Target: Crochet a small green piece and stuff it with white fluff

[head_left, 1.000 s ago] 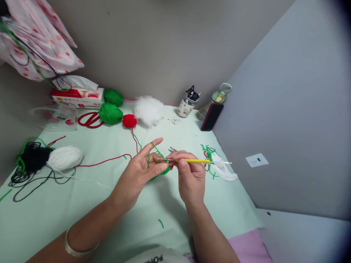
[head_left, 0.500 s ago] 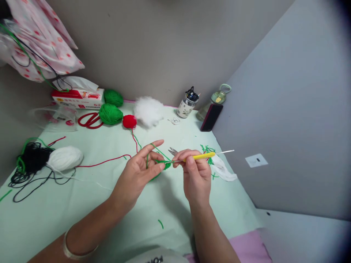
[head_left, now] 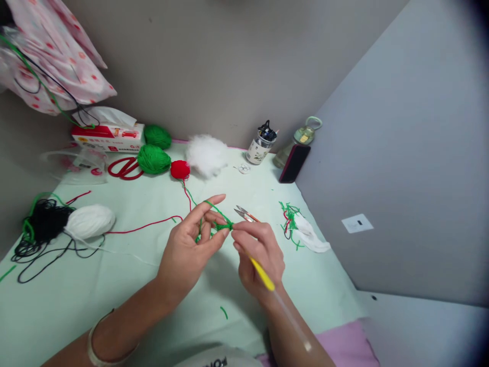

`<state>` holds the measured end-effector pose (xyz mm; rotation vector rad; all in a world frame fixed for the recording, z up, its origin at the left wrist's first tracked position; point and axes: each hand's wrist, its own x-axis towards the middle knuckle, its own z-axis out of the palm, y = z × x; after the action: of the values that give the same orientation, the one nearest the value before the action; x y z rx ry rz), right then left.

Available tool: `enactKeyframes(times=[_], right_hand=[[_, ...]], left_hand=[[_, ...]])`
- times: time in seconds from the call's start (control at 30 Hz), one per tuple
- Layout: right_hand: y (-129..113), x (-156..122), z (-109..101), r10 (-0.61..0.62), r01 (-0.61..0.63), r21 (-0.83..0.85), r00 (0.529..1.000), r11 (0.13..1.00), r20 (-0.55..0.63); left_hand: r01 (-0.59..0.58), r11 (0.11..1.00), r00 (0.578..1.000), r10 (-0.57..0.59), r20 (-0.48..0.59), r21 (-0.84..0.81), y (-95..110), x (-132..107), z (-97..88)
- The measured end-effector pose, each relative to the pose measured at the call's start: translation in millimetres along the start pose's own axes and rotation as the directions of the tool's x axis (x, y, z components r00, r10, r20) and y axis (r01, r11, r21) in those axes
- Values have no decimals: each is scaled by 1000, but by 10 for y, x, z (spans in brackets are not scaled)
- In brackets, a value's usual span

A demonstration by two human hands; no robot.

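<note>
Between its thumb and fingers, my left hand (head_left: pixel 191 239) pinches a small piece of green crochet work (head_left: pixel 222 226). A strand of green yarn (head_left: pixel 216 207) runs over its raised index finger to the work. My right hand (head_left: pixel 260 255) grips a crochet hook (head_left: pixel 263 272) with a yellow handle; the handle slants down toward my wrist, and its far metal end is blurred. The tip of the hook meets the green work and is hidden by my fingers. Just beyond my right hand lie small thread snips (head_left: pixel 246 213) with pointed blades.
Green yarn balls (head_left: pixel 154 159), a red ball (head_left: pixel 180 169) and white stuffing (head_left: pixel 207 155) line the back. Red-handled scissors (head_left: pixel 125 168) lie beside them. White yarn (head_left: pixel 90 220) and black yarn (head_left: pixel 48 221) sit left. Yarn scraps (head_left: pixel 291 219), a phone (head_left: pixel 295 163) and a jar (head_left: pixel 261 147) are right.
My right hand has turned, swinging the hook's yellow handle from pointing right to pointing down toward my wrist. The thread snips now show more fully. My left hand has barely moved.
</note>
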<state>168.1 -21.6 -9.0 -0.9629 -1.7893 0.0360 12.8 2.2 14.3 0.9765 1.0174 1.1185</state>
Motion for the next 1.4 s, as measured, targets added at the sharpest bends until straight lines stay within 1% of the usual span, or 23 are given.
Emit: enactKeyframes(times=[0.03,0.1,0.17,0.23,0.27,0.33,0.4,0.47,0.63,0.7,0.8,0.83,0.87,0.9,0.93,0.97,1.0,1.07,1.1,1.13,1.2,1.27,1.4], right_hand=[[3,-27,20,-27,27,-57,1000,998,-8],[8,-49,43,-31,28,-104,999,994,-22],[11,-19,33,45,-46,-12,998,999,-50],[14,49,4,211,-190,189,973,963,-97],[16,88,-9,305,-262,304,947,916,-103],[27,151,-17,450,-364,493,891,790,-64],[42,183,2,498,-405,573,867,712,-6],[56,190,32,501,-419,572,865,705,16],[52,169,52,518,-444,539,855,716,17],[35,140,47,466,-413,469,885,781,4],[12,81,49,249,-241,220,969,945,-9],[12,69,48,192,-189,154,981,970,-3],[16,65,44,172,-170,128,985,977,-5],[26,72,37,197,-191,150,980,970,-25],[39,89,27,262,-246,220,964,944,-48],[54,111,16,349,-311,325,935,893,-65],[69,137,8,437,-366,441,897,819,-66],[90,178,7,548,-432,620,837,655,5],[96,189,15,557,-445,660,829,605,48],[98,193,28,548,-453,666,833,592,80],[97,181,55,523,-459,628,847,628,96],[97,162,70,538,-477,612,838,631,98],[108,160,53,638,-526,693,760,493,123]], left_hand=[[25,998,999,-24,26,-56,-2,4,-2],[136,971,986,-112,127,-197,-3,27,-16],[279,911,949,-214,231,-303,6,60,-38],[352,874,925,-270,267,-334,29,89,-57],[352,875,926,-274,260,-332,44,98,-63],[314,896,941,-252,224,-312,69,105,-67],[276,919,954,-226,198,-282,77,102,-63],[243,934,962,-197,190,-262,62,97,-61],[173,962,975,-137,175,-213,-24,86,-55],[157,963,981,-126,151,-220,-49,77,-33],[176,936,982,-144,125,-305,-61,70,-1],[212,916,975,-172,143,-341,-58,73,0],[259,891,962,-205,178,-373,-51,80,-7],[308,866,947,-236,219,-395,-43,90,-19],[346,846,932,-258,256,-406,-34,101,-37],[363,838,923,-265,279,-408,-25,112,-55],[358,842,924,-257,283,-404,-17,121,-70],[311,873,939,-222,262,-376,-7,127,-83],[286,890,946,-203,253,-354,-7,122,-78],[260,907,951,-182,248,-332,-9,115,-67],[212,933,958,-141,249,-291,-20,96,-40],[183,949,960,-115,257,-258,-37,83,-25],[161,970,966,-116,233,-184,-71,80,-48]])
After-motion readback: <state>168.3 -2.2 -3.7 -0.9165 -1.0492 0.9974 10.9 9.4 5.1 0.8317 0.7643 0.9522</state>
